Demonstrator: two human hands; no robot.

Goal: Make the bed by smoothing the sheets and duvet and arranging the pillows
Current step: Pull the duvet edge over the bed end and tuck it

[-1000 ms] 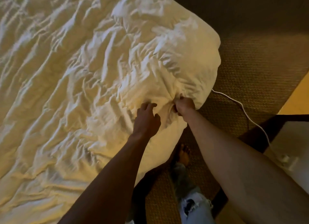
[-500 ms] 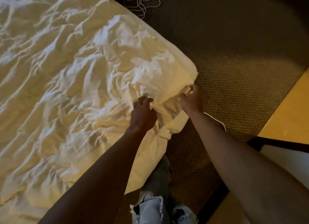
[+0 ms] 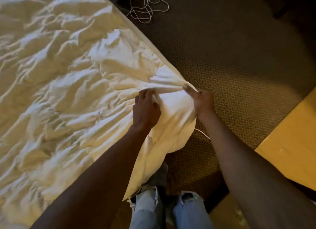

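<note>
Cream cotton, heavily creased, is covering almost the whole left side of the view: the duvet (image 3: pixel 56 85) is lying across the bed, its ridges running in long diagonal folds, and its near corner is hanging over the bed's edge toward the floor; the left hand (image 3: pixel 146 109) is pinching a gathered fold of that corner, fingers curled into the cloth, while the right hand (image 3: pixel 202 101) is gripping the very tip of the corner, fingers closed round it, so the fabric between the two hands is stretching into a taut band; both forearms are reaching in from the bottom of the view, and the left forearm is lying over the lower part of the duvet, hiding some of it; below the hanging corner the person's legs in pale ripped jeans (image 3: pixel 171 210) are standing just beside the bed; brown textured carpet (image 3: pixel 239 66) is spreading out to the right of the bed; a thin white cable (image 3: pixel 203 134) is peeking out from behind the duvet corner beside the right wrist, most of it hidden; a tangle of white cord (image 3: pixel 147 8) is lying on the carpet near the far bed edge at the top; a yellow-lit wooden surface (image 3: pixel 294 138) is bordering the carpet at the right; no writing or label is readable anywhere.
</note>
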